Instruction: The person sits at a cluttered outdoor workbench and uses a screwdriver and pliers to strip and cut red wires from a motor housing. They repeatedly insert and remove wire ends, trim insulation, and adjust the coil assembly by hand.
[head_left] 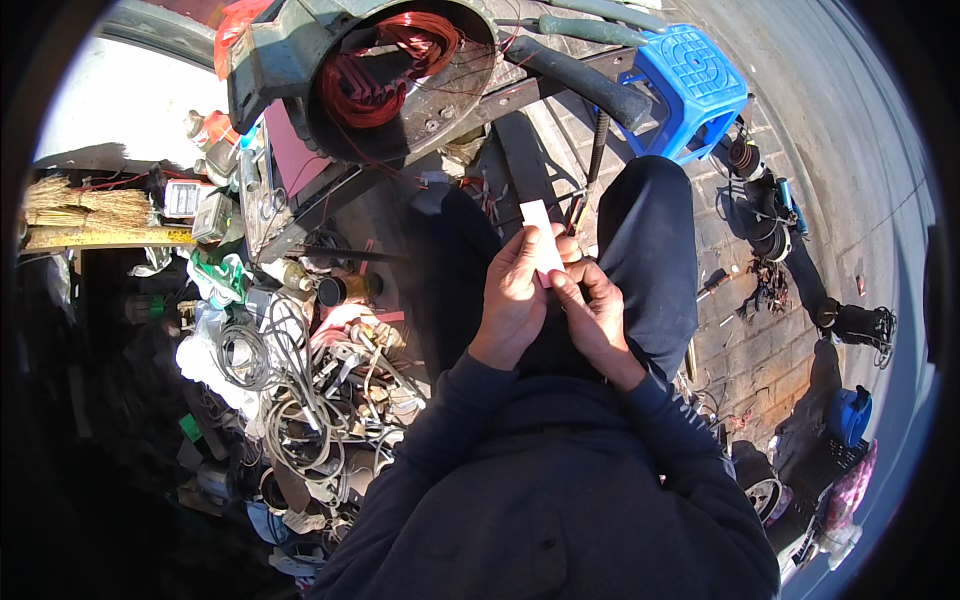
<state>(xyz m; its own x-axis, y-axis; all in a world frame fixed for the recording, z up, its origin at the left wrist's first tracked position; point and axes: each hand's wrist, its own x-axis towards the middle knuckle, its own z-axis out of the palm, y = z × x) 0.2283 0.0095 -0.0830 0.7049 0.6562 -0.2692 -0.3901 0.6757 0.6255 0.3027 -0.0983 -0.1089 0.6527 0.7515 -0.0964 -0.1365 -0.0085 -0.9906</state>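
Note:
Between my two hands, above my lap, is a narrow pink paper strip [540,232]. My left hand [512,298] pinches it from the left with thumb and fingers. Lower down, my right hand [596,312] is closed on the strip's lower end, its thumb pressed against the fingers. The strip's upper end sticks up past my fingertips. Ahead of my knees lies a round metal motor housing [462,95] with red wire coils [375,85] inside. A larger pink sheet [288,150] rests against the housing's left side.
On the left are heaped tangled cables [300,410], scrap and a straw broom [85,205]. A blue plastic stool [690,75] stands at the front right. Dark hammer-like handles [590,80] lie beside it. Motor parts [770,235] line the brick paving on the right.

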